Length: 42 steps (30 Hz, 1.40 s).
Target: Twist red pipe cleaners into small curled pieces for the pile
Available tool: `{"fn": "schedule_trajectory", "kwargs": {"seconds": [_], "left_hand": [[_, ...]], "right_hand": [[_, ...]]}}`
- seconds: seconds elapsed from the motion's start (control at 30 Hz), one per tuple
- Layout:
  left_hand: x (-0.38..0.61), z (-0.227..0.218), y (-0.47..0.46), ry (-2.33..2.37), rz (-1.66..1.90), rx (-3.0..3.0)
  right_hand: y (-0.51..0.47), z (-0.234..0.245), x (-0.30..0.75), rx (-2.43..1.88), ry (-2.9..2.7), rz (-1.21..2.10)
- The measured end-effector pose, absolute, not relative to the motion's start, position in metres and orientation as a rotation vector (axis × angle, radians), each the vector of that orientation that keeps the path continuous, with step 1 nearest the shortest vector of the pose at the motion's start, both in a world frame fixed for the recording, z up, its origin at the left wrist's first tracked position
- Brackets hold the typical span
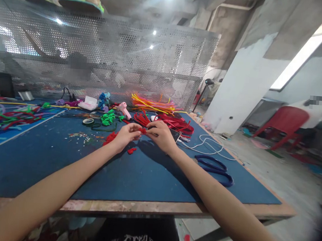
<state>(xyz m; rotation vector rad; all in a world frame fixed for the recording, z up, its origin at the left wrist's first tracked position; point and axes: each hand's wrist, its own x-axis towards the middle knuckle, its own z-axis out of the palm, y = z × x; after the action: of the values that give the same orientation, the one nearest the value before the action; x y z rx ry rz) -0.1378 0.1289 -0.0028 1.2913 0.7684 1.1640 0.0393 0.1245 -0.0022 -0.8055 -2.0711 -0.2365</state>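
Observation:
Between the fingertips of both hands is a small red fuzzy pipe cleaner piece (pixel 143 131), partly hidden by the fingers. My left hand (pixel 125 136) pinches it from the left, my right hand (pixel 161 135) from the right. A pile of red fuzzy pieces (pixel 109 138) lies beside and partly behind my left hand. Below the hands, a small curled red piece (pixel 131 151) rests on the blue mat (pixel 145 182). Just beyond my right hand lie red pipe cleaners (pixel 141 118) and a larger red bundle (pixel 179 124). A phone (pixel 174 135) is partly covered by that hand.
Dark blue scissor handles (pixel 215 170) lie near my right forearm, by a white cable (pixel 207 148). A pink glue gun (pixel 125 110), green fuzzy pieces (pixel 108 117) and a tape roll (pixel 88 121) are farther back. A perforated metal screen (pixel 107 57) stands behind the table.

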Motion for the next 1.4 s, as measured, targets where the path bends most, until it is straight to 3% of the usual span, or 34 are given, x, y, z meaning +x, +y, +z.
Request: {"fn": "schedule_trajectory", "kwargs": {"seconds": [0.37, 0.7, 1.03, 1.4], "left_hand": [[-0.139, 0.001, 0.129, 0.709, 1.133, 1.308], [-0.137, 0.005, 0.13, 0.664, 1.206, 1.342], [-0.135, 0.006, 0.131, 0.609, 1.308, 1.253], [-0.139, 0.009, 0.125, 0.631, 1.115, 1.215]], "right_hand": [[0.125, -0.006, 0.035, -0.768, -2.104, -0.121], [0.121, 0.006, 0.044, -0.822, -2.173, -0.386], [0.122, 0.01, 0.045, -0.731, -2.251, -0.418], [0.118, 0.005, 0.044, -0.791, -2.181, -0.301]]}}
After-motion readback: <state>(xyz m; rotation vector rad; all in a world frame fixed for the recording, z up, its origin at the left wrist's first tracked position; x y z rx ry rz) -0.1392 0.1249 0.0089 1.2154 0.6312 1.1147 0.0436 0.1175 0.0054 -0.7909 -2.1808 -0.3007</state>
